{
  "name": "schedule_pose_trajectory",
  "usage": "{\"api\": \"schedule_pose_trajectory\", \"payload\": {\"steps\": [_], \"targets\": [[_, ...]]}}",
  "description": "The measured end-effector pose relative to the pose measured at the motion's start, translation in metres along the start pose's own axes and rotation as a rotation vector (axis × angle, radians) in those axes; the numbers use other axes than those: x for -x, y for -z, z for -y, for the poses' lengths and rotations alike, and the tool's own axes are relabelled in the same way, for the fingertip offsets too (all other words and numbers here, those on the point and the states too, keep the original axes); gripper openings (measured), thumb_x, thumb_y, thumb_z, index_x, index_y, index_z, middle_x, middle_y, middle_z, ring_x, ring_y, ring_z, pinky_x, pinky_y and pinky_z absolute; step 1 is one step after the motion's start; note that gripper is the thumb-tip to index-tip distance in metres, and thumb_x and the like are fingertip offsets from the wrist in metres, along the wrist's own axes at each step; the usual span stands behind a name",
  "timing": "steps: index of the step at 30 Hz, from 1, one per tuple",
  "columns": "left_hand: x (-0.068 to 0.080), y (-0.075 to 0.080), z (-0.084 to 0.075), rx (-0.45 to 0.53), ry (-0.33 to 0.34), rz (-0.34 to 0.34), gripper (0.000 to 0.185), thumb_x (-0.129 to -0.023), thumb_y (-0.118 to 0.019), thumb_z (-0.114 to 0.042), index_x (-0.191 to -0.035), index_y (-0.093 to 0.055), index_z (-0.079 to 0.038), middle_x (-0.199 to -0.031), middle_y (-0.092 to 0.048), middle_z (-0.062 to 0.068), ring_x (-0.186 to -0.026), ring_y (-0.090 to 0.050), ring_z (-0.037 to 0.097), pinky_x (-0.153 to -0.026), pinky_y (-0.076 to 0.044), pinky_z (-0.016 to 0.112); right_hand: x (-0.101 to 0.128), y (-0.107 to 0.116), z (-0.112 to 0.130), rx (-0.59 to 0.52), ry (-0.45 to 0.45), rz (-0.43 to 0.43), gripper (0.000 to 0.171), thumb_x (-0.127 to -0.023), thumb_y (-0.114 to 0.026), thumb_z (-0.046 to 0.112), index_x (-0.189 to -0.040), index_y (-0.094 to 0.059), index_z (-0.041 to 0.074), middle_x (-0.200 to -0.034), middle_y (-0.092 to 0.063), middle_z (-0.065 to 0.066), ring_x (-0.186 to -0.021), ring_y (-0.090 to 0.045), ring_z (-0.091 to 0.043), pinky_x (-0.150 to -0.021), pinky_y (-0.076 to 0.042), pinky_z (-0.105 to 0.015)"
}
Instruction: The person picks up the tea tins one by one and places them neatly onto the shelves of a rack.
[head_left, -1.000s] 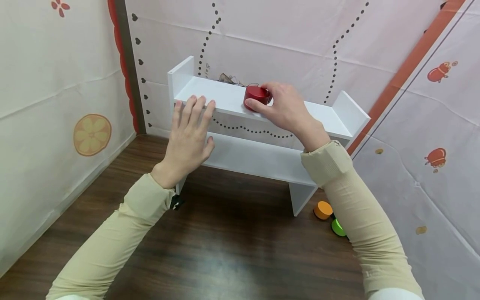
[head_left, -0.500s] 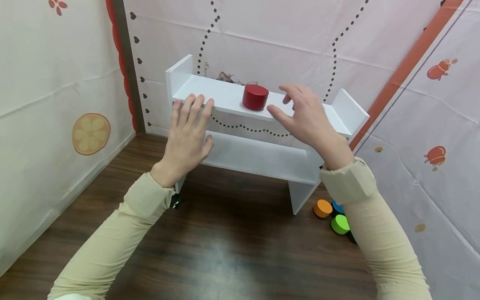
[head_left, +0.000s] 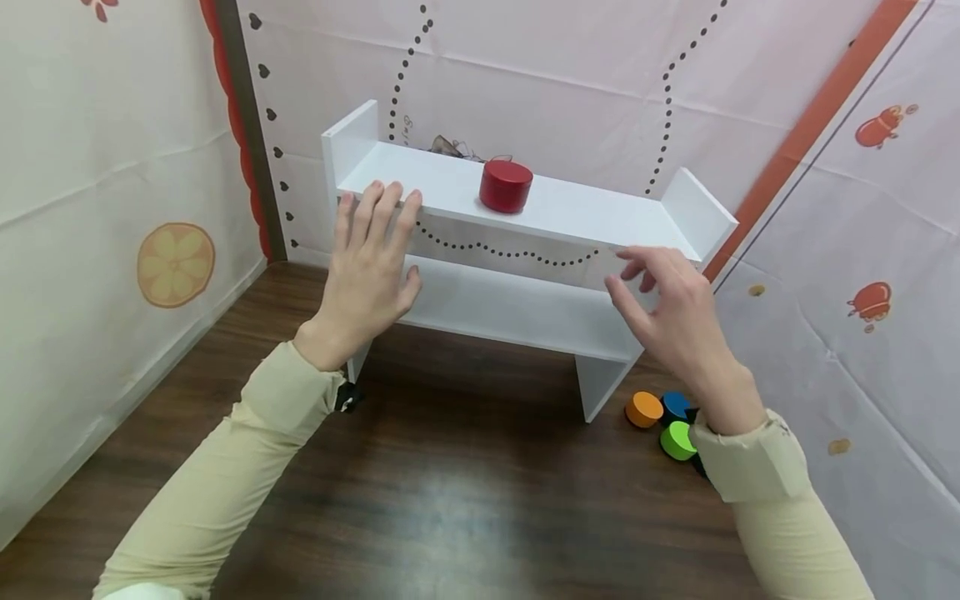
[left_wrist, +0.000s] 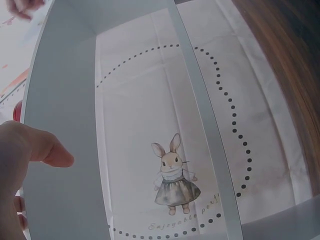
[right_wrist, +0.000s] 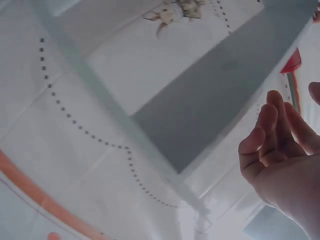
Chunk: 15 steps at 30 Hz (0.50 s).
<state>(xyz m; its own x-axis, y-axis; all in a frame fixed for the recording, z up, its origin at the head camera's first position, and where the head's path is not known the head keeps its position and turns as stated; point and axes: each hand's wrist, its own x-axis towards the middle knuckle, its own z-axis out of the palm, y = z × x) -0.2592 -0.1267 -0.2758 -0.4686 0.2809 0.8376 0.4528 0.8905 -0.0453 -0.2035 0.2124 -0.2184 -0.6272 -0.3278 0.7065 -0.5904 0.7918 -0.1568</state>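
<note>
Printed wall sheets (head_left: 562, 50) are hanging behind a white shelf (head_left: 510, 312), which is being carried by dark wooden floor (head_left: 450, 500). On its top board (head_left: 592, 212), bounded at both ends by upright panels (head_left: 701, 215), a red cylinder (head_left: 506, 187) is being supported about midway along, near the front edge; room is being left between it and either panel. Squat, glossy and flat-topped, it is standing upright. Near the left end, that edge is being touched by spread, nearly straight fingers of the left hand (head_left: 367, 271), nothing being gripped. Before the right end, the right hand (head_left: 678, 317) is being held up, thumb parted from loosely bent fingers, nothing being grasped. Beyond the right leg (head_left: 596, 383), an orange cylinder (head_left: 644, 410), a blue cylinder (head_left: 675, 406) and a green cylinder (head_left: 678, 441) are being borne by the floor.
</note>
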Motion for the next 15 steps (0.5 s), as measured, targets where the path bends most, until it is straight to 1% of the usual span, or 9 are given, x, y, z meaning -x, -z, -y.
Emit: {"api": "schedule_pose_trajectory", "payload": {"steps": [5, 9, 11, 15], "targets": [[-0.001, 0.0, 0.0, 0.007, 0.004, 0.002, 0.085, -0.074, -0.067, -0.013, -0.15, -0.027, -0.009, -0.151, -0.032, 0.016, -0.144, -0.022, 0.033, -0.122, -0.007, 0.05, 0.034, -0.011, -0.022, 0.038, -0.023, -0.008, 0.028, -0.086, -0.068, 0.011, -0.112, -0.066, 0.001, -0.089, -0.067, -0.014, -0.071, -0.053, -0.02, -0.063, -0.042, -0.023], [-0.001, -0.001, -0.001, 0.012, 0.008, 0.013, 0.085, -0.076, -0.067, -0.013, -0.15, -0.026, -0.01, -0.152, -0.031, 0.016, -0.145, -0.021, 0.033, -0.122, -0.006, 0.05, 0.061, -0.024, -0.043, 0.075, -0.051, 0.002, 0.022, -0.086, -0.068, 0.01, -0.106, -0.067, 0.0, -0.082, -0.065, -0.012, -0.064, -0.054, -0.018, -0.058, -0.046, -0.028], [-0.001, -0.001, -0.001, 0.012, 0.009, 0.016, 0.085, -0.076, -0.067, -0.013, -0.15, -0.026, -0.01, -0.152, -0.031, 0.017, -0.145, -0.021, 0.033, -0.122, -0.005, 0.05, 0.074, -0.03, -0.055, 0.087, -0.075, 0.0, 0.019, -0.086, -0.067, 0.009, -0.102, -0.067, -0.001, -0.079, -0.064, -0.011, -0.063, -0.054, -0.018, -0.058, -0.045, -0.03], [-0.002, 0.0, 0.0, 0.01, 0.006, 0.016, 0.084, -0.076, -0.067, -0.013, -0.15, -0.027, -0.009, -0.151, -0.031, 0.017, -0.144, -0.021, 0.033, -0.122, -0.006, 0.05, 0.099, -0.045, -0.08, 0.103, -0.165, 0.003, 0.013, -0.086, -0.065, 0.008, -0.096, -0.066, 0.0, -0.076, -0.064, -0.011, -0.062, -0.054, -0.02, -0.056, -0.043, -0.031]]}}
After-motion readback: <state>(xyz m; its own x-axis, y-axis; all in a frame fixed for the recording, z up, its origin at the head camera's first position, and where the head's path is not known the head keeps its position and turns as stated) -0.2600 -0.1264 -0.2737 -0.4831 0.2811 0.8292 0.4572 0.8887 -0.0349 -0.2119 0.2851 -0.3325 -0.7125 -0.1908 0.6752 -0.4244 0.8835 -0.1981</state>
